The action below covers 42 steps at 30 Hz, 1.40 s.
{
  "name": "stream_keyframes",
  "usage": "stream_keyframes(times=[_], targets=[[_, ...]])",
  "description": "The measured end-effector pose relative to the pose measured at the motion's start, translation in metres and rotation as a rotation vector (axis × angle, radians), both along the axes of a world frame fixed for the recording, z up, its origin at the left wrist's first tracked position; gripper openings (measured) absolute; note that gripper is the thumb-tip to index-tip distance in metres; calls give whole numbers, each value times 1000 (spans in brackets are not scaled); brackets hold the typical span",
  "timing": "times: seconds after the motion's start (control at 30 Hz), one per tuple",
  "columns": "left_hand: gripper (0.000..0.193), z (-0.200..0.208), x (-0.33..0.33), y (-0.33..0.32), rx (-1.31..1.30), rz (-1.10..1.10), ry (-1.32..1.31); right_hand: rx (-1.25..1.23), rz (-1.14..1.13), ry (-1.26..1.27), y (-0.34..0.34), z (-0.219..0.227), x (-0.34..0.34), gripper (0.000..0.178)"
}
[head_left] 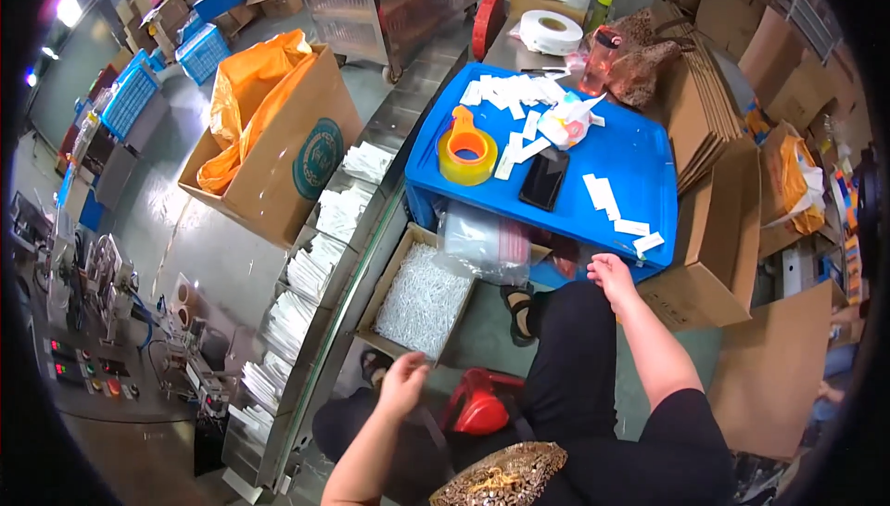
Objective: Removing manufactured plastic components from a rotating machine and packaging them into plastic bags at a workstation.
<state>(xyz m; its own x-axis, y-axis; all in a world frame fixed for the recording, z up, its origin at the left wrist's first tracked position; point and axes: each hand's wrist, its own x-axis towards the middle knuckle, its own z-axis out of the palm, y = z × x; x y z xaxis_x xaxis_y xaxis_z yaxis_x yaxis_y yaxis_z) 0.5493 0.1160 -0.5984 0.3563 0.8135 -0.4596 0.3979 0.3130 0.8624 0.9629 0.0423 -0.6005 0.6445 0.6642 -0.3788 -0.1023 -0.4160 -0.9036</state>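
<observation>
Low in front of me, my left hand point(403, 384) is closed, fingers curled together, beside a carton point(365, 332) full of thin white pieces. Whatever it may hold is too small to make out. My right hand point(610, 279) is closed in a loose pinch just off the near edge of a blue tray table point(445, 177). Any item in its fingers is hidden. On the tray nearest that hand lie several small white labels point(632, 227). Farther back are a black phone point(545, 179), a yellow tape roll point(467, 170) and a heap of white labels point(510, 92).
Left of me runs a metal conveyor point(320, 372), with bundles of white paper strips point(315, 270) alongside. A carton with an orange liner point(320, 107) stands beyond. Plastic bags point(484, 239) hang under the tray. An open carton point(718, 246) stands right; a red stool point(482, 402) is below me.
</observation>
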Motion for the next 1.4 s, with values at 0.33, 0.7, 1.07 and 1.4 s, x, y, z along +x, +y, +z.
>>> stream_keyframes(times=[0.33,0.7,1.07,1.4], targets=[[37,-188,76,16,-359,-161,78,-10,-114,-992,151,9,-17,60],[19,-190,169,99,-682,251,-133,-400,305,-972,183,16,21,82],[18,-171,229,149,419,-182,163,-486,224,-994,185,18,29,86],[50,-230,205,169,1046,-659,382,203,477,337,113,49,17,93]])
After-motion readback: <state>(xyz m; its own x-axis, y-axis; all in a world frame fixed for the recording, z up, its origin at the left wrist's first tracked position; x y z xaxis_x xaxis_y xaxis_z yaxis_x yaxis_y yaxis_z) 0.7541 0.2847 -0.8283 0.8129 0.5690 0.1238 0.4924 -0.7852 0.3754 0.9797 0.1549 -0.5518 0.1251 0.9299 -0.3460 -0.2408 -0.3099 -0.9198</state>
